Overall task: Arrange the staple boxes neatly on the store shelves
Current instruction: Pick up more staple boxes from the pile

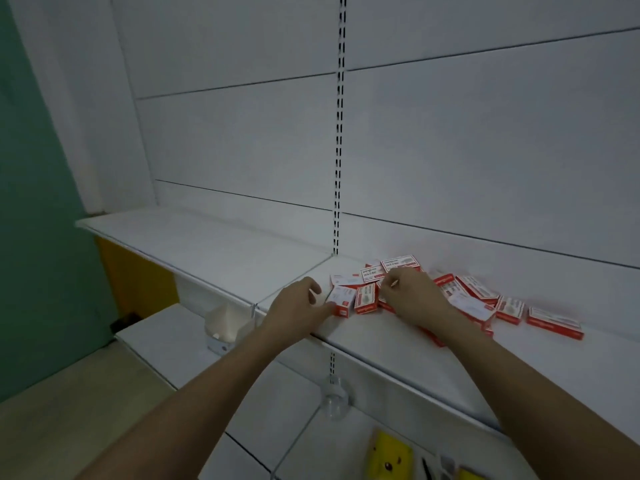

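- Left hand (300, 306): rests on the shelf (221, 244); thumb and fingers curl round the left end of a staple box (341, 300), which lies directly right of this grip.
- Right hand (414, 293): fingers curled down onto the pile of staple boxes (391, 271); what this grip pinches, if anything, cannot be told.
- Pile: red-and-white boxes lie jumbled under and behind the right grip, against the back panel (485, 150).
- Further boxes lie scattered to the right of the right grip; the outermost box (554, 323) lies flat, well apart.
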A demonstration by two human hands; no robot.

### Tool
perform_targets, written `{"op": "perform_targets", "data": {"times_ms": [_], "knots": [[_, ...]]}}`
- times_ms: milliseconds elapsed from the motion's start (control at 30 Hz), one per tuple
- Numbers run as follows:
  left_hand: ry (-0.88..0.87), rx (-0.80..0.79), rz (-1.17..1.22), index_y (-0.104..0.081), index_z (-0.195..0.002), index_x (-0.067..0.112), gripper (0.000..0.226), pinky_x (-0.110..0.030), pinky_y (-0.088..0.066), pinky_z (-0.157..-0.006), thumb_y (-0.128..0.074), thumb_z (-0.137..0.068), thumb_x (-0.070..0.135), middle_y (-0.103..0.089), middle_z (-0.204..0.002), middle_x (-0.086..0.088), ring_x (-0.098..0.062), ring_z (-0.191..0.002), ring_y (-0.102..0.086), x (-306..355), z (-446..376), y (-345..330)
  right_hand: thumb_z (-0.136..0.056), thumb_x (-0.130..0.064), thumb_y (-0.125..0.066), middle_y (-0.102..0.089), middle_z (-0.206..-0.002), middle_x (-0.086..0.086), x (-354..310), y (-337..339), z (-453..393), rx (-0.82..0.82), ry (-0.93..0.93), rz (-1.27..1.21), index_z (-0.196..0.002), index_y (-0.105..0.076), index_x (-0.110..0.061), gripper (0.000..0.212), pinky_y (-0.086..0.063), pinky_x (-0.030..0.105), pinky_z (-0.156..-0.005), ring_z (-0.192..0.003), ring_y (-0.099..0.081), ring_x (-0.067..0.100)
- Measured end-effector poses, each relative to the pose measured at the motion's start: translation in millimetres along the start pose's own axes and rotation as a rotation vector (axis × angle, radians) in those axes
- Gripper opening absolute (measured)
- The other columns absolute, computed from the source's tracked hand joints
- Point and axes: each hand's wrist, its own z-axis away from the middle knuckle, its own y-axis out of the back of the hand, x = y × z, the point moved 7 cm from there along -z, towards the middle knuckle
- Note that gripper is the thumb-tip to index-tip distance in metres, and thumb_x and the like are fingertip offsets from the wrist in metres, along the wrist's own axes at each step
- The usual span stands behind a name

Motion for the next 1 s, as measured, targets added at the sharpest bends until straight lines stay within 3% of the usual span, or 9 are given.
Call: {"op": "perform_targets", "data": {"times_ms": [100, 267, 400, 467, 567, 667, 800, 1000], "knots": [[-0.058, -0.082, 0.017, -0.05, -0.117, 0.02, 0.056, -0.027, -0.045, -0.072, -0.069, -0.077, 0.055, -0.058, -0.106, 0.004, -0.013, -0.092, -0.056, -2.5, -21.0, -6.3, -0.093, -0.022, -0.049, -0.067, -0.089, 0.003, 2.0, -7.3, -1.6, 0.083, -0.103, -0.002, -0.091, -0.065, -0.012, 0.019, -0.049, 0.033, -0.072, -0.08, -0.059, 0.018], [-0.231, -0.117, -0.023, -0.053, -0.113, 0.02, 0.067, -0.028, -0.05, -0.073, -0.069, -0.067, 0.067, -0.06, -0.105, 0.006, -0.013, -0.094, -0.057, -2.5, -45.8, -25.6, -0.094, -0.029, -0.053, -0.063, -0.082, 0.0, -4.3, -18.0, 14.3, 0.249, -0.255, -0.044, -0.088, -0.058, -0.014, 0.016, -0.041, 0.027, -0.059, -0.073, -0.056, 0.013], [-0.314, -0.17, 0.013, -0.058, -0.113, 0.021, 0.055, -0.032, -0.05, -0.083, -0.068, -0.071, 0.055, -0.063, -0.11, 0.005, -0.014, -0.096, -0.057, -14.2, -69.6, -23.8, -0.089, -0.037, -0.061, -0.063, -0.084, -0.007, -10.4, -31.1, 24.0, 0.29, -0.317, -0.102, -0.093, -0.056, -0.021, 0.017, -0.051, 0.034, -0.071, -0.078, -0.059, 0.011], [-0.325, -0.181, 0.041, -0.061, -0.119, 0.023, 0.061, -0.032, -0.049, -0.089, -0.064, -0.067, 0.056, -0.064, -0.117, 0.004, -0.014, -0.101, -0.058, -27.0, -85.4, -15.8, -0.088, -0.036, -0.063, -0.063, -0.085, -0.008, -10.4, -33.6, 24.2, 0.296, -0.344, -0.176, -0.095, -0.056, -0.024, 0.015, -0.053, 0.034, -0.074, -0.079, -0.061, 0.009], [-0.282, -0.217, 0.144, -0.056, -0.128, 0.02, 0.058, -0.029, -0.046, -0.092, -0.071, -0.077, 0.043, -0.06, -0.124, 0.001, -0.014, -0.106, -0.055, -45.0, -96.8, -14.2, -0.09, -0.03, -0.062, -0.065, -0.087, -0.006, -8.3, -35.3, 24.8, 0.279, -0.363, -0.287, -0.097, -0.06, -0.024, 0.009, -0.054, 0.036, -0.078, -0.083, -0.063, 0.012], [-0.344, -0.19, 0.017, -0.048, -0.136, 0.019, 0.07, -0.037, -0.039, -0.102, -0.07, -0.078, 0.051, -0.053, -0.13, 0.0, -0.019, -0.119, -0.044, -42.2, -94.9, -20.7, -0.094, -0.025, -0.056, -0.064, -0.091, -0.011, -10.0, -36.7, 26.3, 0.245, -0.339, -0.287, -0.105, -0.066, -0.024, 0.015, -0.054, 0.038, -0.081, -0.085, -0.061, 0.01], [-0.296, -0.106, 0.06, -0.056, -0.127, 0.017, 0.06, -0.036, -0.043, -0.096, -0.067, -0.08, 0.053, -0.058, -0.119, -0.003, -0.019, -0.11, -0.048, -42.2, -94.8, -14.5, -0.099, -0.022, -0.047, -0.057, -0.093, -0.025, -12.2, -38.0, 27.0, 0.224, -0.297, -0.226, -0.115, -0.065, -0.031, 0.027, -0.05, 0.024, -0.075, -0.082, -0.058, 0.0], [-0.309, -0.144, 0.113, -0.059, -0.124, 0.021, 0.051, -0.02, -0.04, -0.078, -0.069, -0.081, 0.046, -0.059, -0.115, 0.003, -0.01, -0.098, -0.051, -40.2, -91.1, -11.2, -0.1, -0.021, -0.044, -0.058, -0.102, -0.015, -12.7, -41.3, 26.5, 0.184, -0.27, -0.184, -0.113, -0.065, -0.026, 0.025, -0.04, 0.014, -0.071, -0.087, -0.053, -0.004]]}}
